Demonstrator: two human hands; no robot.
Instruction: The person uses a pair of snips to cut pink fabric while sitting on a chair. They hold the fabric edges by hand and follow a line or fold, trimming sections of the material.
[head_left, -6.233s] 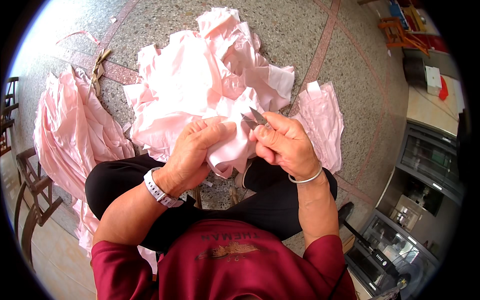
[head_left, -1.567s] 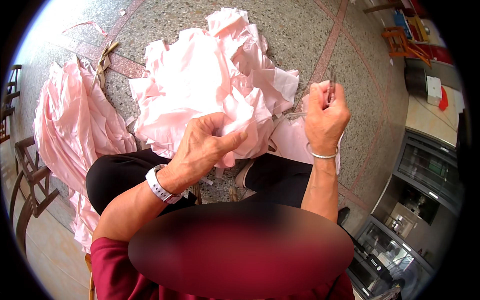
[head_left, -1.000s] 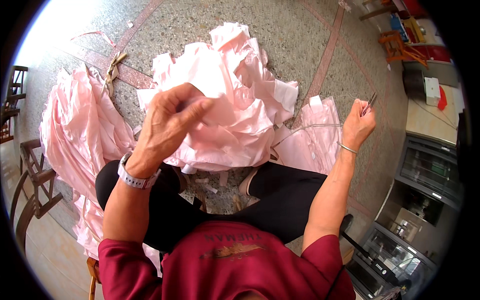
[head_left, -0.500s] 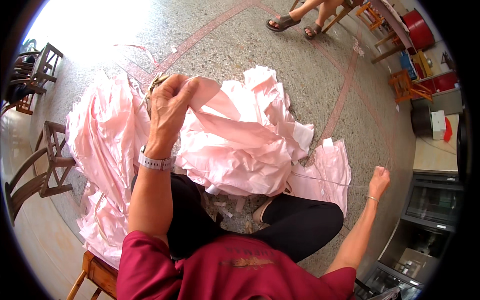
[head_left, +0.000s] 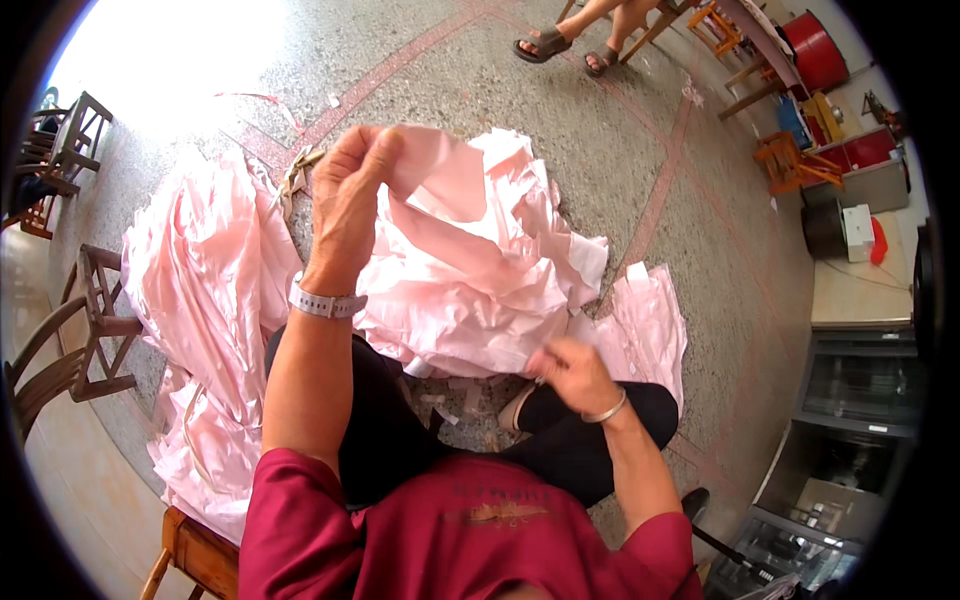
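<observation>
Here the left hand (head_left: 345, 200) pinches a corner of the pink garment (head_left: 470, 290) raised over the lap; the right hand (head_left: 572, 372) closes on its lower edge. 1 pink pile (head_left: 205, 290) lies on the floor, seemingly finished.

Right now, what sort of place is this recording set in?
Probably a small home sewing workshop, hedged. Heaps of pink cloth lie on a speckled stone floor, wooden chairs stand about, and the left hand lifts a pink piece while seated.
</observation>
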